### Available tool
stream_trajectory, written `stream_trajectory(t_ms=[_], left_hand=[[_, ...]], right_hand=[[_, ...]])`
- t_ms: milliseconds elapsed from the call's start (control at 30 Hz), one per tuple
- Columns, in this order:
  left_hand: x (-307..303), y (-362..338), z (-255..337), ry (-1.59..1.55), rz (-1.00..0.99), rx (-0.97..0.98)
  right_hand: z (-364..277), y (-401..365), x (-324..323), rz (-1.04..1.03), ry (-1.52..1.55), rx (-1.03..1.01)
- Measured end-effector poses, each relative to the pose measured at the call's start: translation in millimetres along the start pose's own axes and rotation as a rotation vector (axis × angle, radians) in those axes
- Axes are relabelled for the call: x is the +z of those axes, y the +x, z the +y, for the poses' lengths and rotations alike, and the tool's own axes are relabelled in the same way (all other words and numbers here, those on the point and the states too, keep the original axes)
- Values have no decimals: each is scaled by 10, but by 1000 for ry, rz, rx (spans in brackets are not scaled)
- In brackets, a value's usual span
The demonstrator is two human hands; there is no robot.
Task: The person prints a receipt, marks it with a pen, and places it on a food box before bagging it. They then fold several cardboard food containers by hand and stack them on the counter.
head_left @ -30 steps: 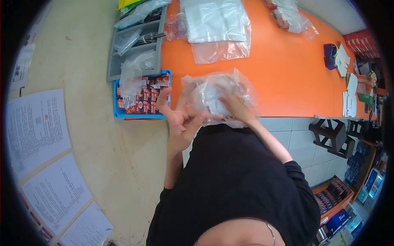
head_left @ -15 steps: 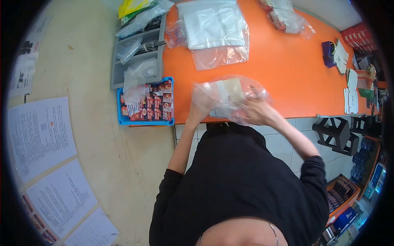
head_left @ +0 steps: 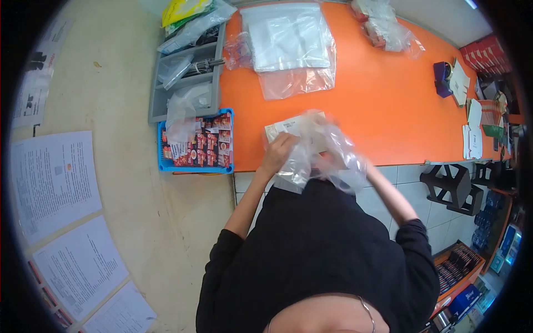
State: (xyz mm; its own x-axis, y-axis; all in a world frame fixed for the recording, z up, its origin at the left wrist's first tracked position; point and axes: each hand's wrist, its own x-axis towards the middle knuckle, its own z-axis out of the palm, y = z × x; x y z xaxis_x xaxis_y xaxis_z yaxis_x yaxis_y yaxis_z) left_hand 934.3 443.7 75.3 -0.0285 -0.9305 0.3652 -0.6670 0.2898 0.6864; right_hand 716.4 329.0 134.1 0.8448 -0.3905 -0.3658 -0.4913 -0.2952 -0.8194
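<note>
A clear plastic bag point(head_left: 333, 147) is spread between my hands at the front edge of the orange table point(head_left: 383, 111). My left hand point(head_left: 279, 152) has its fingers closed on the bag's left side. A pale box or card with small print point(head_left: 283, 126) lies at the bag's far left, just beyond my left fingers. My right hand point(head_left: 363, 166) is at the bag's right side, blurred and partly hidden behind the plastic, so its fingers are not clear.
A stack of clear bags point(head_left: 288, 41) lies at the back. To the left are a grey divided tray point(head_left: 158, 97) and a blue basket point(head_left: 232, 144) of red packets. Another bag with red items point(head_left: 383, 28) is at the back right. Black stools point(head_left: 455, 186) stand below.
Both hands have moved slightly toward my body with the bag, which now hangs over the table edge. The pale printed piece now shows on the left, beyond my left hand.
</note>
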Motion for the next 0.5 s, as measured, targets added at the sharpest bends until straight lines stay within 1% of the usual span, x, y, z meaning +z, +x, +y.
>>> stream_trajectory(t_ms=[33,100,133,167,200,233,267,300,333,367,400,433,467,500], left_hand=[[0,8,98,0,1,-3],[-59,59,376,29,-74,151],[-147,-1,439,38,-78,150],[-266,-64,469,-167,-61,-54],[-356,-107,464,-374,-44,-261],[-292,-228,290,-216,247,39],[-380,-198,350,-217,244,36],[-516,-107,482,-244,260,-69],[-597,-48,594,-270,282,-177],[-604,6,630,-269,292,-187],[-600,86,631,-208,-31,-21],[-599,141,638,-138,-354,147],[-572,151,682,-262,-452,128],[-577,148,794,-559,-449,-40]], right_hand=[[41,140,164,103,-74,-140],[79,436,443,309,-218,-429],[69,559,545,418,-284,-577],[-32,637,547,534,-352,-725],[-98,625,513,541,-346,-729],[-154,533,481,463,-281,-702],[-220,457,460,382,-222,-675],[-231,420,526,379,-223,-674],[-251,376,627,280,-84,-668],[-286,346,718,178,56,-658],[-487,317,711,164,60,-661],[-703,285,653,186,-319,-866],[-947,230,535,209,-708,-1060],[-1160,148,387,205,-708,-1080]])
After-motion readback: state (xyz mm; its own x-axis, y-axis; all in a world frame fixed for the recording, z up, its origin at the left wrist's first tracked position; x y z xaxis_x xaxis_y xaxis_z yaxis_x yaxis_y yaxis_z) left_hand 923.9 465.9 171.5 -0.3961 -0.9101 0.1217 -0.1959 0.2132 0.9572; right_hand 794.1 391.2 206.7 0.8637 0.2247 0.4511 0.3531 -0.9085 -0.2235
